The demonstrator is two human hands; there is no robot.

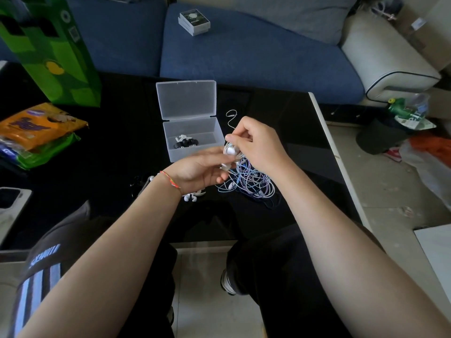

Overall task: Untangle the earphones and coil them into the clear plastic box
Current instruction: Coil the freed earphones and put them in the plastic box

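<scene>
The tangle of earphones [246, 179] was held just above the black table [280, 118], pinched at its top by the right hand [256, 142] and gripped from the left by the left hand [197, 169], while the open plastic box [195, 152] lay just beyond, nearer the left hand.

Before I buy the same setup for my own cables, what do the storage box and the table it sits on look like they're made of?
The storage box looks like frosted, translucent plastic: the earphones inside show dimly through its walls, and its hinged lid has the same milky look. The table appears to be glossy black glass or lacquer, since it mirrors light; which one, I cannot tell.
</scene>
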